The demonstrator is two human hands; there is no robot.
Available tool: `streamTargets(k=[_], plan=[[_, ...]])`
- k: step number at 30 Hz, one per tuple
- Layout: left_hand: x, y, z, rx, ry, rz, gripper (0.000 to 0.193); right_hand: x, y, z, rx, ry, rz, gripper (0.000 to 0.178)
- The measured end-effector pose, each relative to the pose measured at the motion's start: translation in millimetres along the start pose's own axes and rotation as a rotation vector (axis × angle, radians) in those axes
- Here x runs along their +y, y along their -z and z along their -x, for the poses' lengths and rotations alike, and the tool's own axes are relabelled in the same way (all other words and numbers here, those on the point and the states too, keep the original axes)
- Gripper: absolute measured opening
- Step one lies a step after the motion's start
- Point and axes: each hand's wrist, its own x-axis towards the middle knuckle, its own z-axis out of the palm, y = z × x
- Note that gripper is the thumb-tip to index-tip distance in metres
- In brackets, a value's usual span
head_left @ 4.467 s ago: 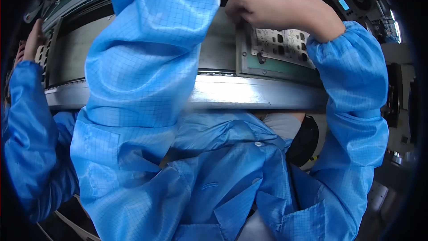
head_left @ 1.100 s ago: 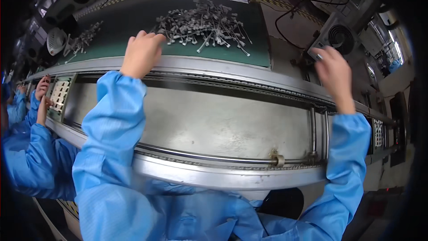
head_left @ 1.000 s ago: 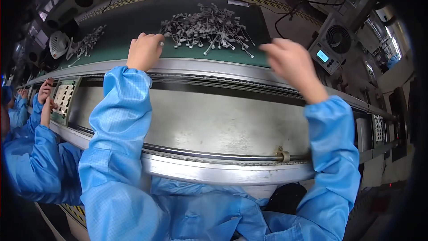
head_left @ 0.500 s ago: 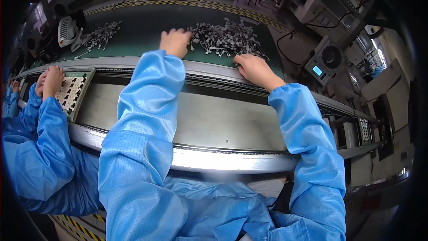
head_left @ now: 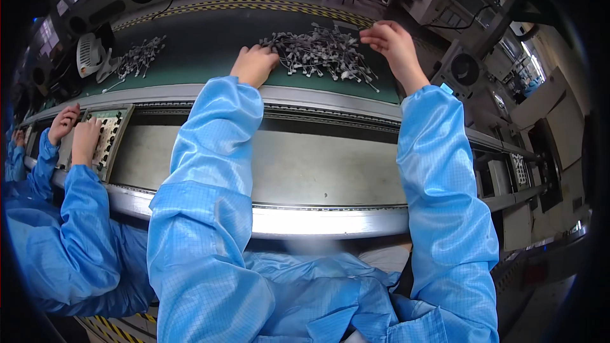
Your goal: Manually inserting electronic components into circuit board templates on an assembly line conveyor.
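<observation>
A heap of small cable leads with white connectors [head_left: 324, 54] lies on the green mat. At its left edge is my left hand [head_left: 255, 65], fingers curled down by the outermost leads; what they grip, if anything, is hidden. My right hand [head_left: 397, 47] is raised beside the heap's right end. Its fingers stretch out to the left, slightly apart, and nothing shows in them. Both forearms, in blue sleeves, reach across the metal conveyor rail [head_left: 330, 223].
On the left a co-worker's hands [head_left: 86, 136] are at a board with black parts [head_left: 109, 134] on the conveyor. A smaller heap of leads [head_left: 141, 57] lies beside a white device [head_left: 89, 55]. A grey fan unit [head_left: 467, 70] stands to the right.
My right hand has lifted from the mat's near edge and moved up and right. My left hand has come slightly lower, its fingers now curled. The co-worker's hands have moved apart.
</observation>
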Motion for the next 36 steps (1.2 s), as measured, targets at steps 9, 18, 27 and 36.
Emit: streamTargets(k=[9, 18, 27, 36], plan=[[21.4, 74.8, -5.6, 0.517, 0.694, 1.365, 0.025, 3.0, 2.8, 34.1, -0.068, 0.112, 0.091, 0.019], [44.1, 109.3, 46.6, 0.151, 0.677, 1.825, 0.021, 36.3, -9.3, 58.1, 0.027, 0.166, 0.491, 0.027], [17.7, 126.4, 57.5, 0.239, 0.538, 1.718, 0.050, 40.2, -88.7, 25.8, -0.142, 0.603, 0.931, 0.021], [3.3, 114.1, 53.8, 0.213, 0.394, 1.524, 0.034, 103.5, -172.1, -62.0, -0.374, 0.654, 1.375, 0.024]])
